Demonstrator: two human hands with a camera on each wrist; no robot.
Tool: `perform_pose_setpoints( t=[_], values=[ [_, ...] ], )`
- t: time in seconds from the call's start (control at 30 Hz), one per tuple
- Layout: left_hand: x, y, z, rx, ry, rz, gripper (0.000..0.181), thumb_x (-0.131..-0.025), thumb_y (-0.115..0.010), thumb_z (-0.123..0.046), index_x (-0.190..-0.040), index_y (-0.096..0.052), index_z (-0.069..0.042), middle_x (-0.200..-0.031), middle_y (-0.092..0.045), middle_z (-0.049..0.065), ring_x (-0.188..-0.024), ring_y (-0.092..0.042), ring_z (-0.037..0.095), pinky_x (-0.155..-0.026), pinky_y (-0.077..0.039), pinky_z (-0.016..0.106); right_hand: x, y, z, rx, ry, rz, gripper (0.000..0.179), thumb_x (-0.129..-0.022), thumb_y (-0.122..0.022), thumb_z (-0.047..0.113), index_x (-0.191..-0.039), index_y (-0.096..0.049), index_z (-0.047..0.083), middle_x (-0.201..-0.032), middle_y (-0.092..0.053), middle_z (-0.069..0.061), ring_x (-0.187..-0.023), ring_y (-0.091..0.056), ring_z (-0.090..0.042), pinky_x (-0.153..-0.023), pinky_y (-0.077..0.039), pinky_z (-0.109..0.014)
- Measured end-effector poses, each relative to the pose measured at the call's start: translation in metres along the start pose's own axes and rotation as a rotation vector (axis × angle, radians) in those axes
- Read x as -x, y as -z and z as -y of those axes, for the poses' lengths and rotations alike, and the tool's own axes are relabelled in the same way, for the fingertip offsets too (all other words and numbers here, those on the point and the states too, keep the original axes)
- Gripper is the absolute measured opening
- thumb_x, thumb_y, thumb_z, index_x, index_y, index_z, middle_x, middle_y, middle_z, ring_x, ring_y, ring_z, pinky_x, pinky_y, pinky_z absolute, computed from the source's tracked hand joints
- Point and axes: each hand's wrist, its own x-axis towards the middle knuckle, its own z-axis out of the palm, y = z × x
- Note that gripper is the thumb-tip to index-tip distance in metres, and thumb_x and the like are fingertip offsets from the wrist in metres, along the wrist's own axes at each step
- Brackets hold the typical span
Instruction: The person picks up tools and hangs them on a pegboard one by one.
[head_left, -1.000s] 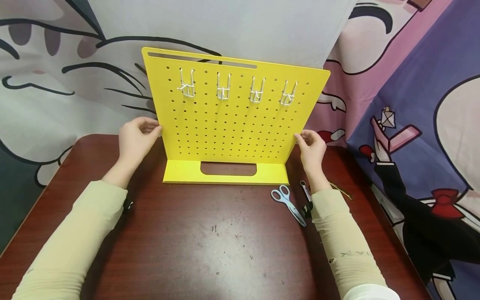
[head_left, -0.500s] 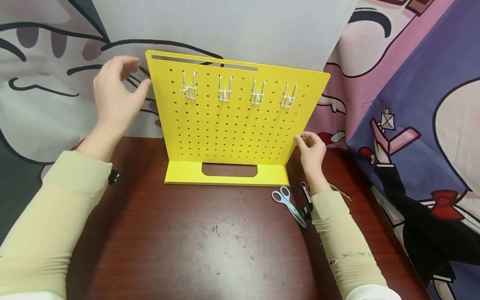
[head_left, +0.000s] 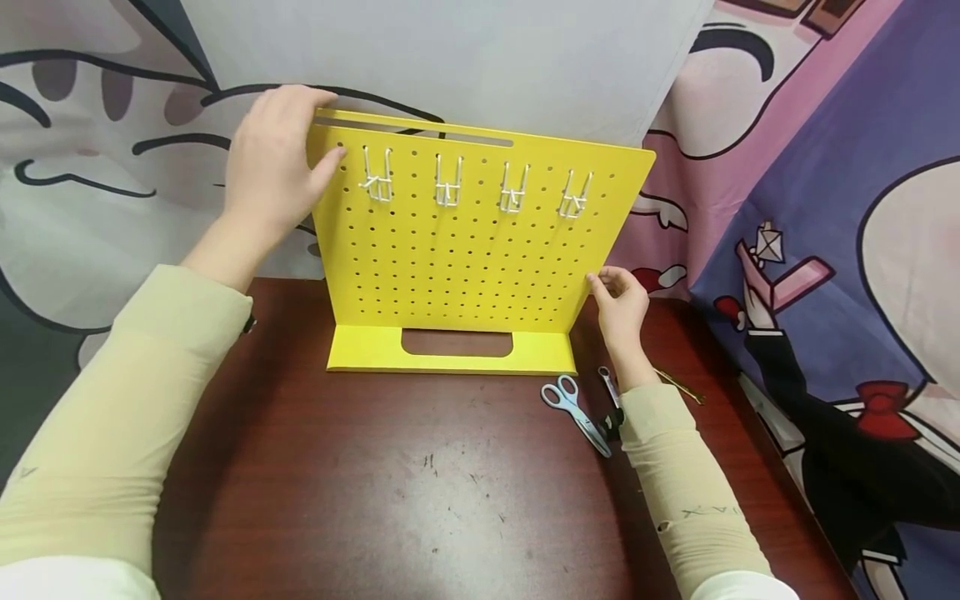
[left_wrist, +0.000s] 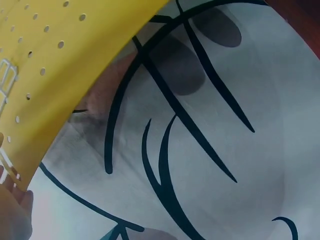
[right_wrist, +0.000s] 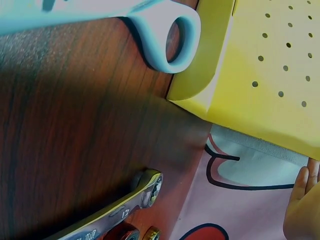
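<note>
A yellow pegboard [head_left: 457,242] stands upright on its flat base at the back of the table. Across its upper rows hang several white wire hooks [head_left: 447,183]. My left hand [head_left: 273,158] grips the top left corner, thumb on the front face and fingers over the top edge; part of the fingers is hidden behind the board. At the lower left of the left wrist view, only a bit of that hand [left_wrist: 15,215] shows by the corner. My right hand [head_left: 624,308] pinches the right edge, lower down, with thumb in front.
Light blue scissors [head_left: 576,414] lie just in front of the base's right corner. A wrench [right_wrist: 120,210] lies beside them, near my right wrist. Farther right is a thin gold-coloured rod [head_left: 681,387]. Printed cloth [head_left: 780,208] hangs behind and right of the table [head_left: 420,492].
My left hand has let go of the left edge's lower part, risen, and taken hold of the top left corner. My right hand stays on the right edge.
</note>
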Motion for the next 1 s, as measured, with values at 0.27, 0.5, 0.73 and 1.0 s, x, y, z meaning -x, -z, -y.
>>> perform_pose_setpoints(
  t=[0.27, 0.5, 0.73, 1.0],
  values=[
    [-0.005, -0.006, 0.002, -0.002, -0.052, -0.005, 0.041, -0.100, -0.071, -0.009, -0.140, -0.064, -0.003, -0.137, -0.068, 0.019, -0.133, -0.057, 0.038, -0.119, -0.044, 0.048, 0.000, -0.001, -0.003, 0.003, -0.024, 0.005, 0.023, -0.098, -0.076, 0.015, -0.112, -0.073, -0.004, -0.084, -0.062, 0.016, -0.077, -0.059, -0.002, -0.073, -0.052, -0.010],
    [-0.006, -0.014, 0.003, 0.091, -0.010, -0.050, 0.039, -0.098, -0.073, -0.007, -0.136, -0.066, -0.001, -0.136, -0.068, 0.019, -0.132, -0.056, 0.037, -0.119, -0.042, 0.046, 0.000, 0.001, 0.001, 0.067, -0.017, 0.010, 0.026, -0.098, -0.077, 0.017, -0.114, -0.073, -0.003, -0.092, -0.067, 0.006, -0.080, -0.059, -0.001, -0.073, -0.050, -0.010],
    [-0.002, -0.020, 0.005, 0.124, -0.018, -0.110, 0.035, -0.098, -0.073, -0.006, -0.132, -0.067, 0.000, -0.133, -0.070, 0.018, -0.132, -0.057, 0.036, -0.119, -0.042, 0.043, 0.001, 0.010, 0.009, 0.144, -0.014, 0.049, 0.026, -0.098, -0.077, 0.019, -0.116, -0.075, 0.000, -0.100, -0.072, -0.001, -0.082, -0.060, 0.002, -0.074, -0.049, -0.010],
    [-0.002, -0.024, 0.007, 0.158, -0.033, -0.147, 0.035, -0.096, -0.074, -0.008, -0.131, -0.069, -0.002, -0.132, -0.071, 0.016, -0.134, -0.057, 0.033, -0.120, -0.042, 0.041, 0.013, 0.038, 0.006, 0.132, 0.015, 0.084, 0.022, -0.097, -0.076, 0.011, -0.113, -0.076, -0.004, -0.085, -0.067, 0.023, -0.079, -0.061, 0.008, -0.072, -0.049, -0.007]
  ],
)
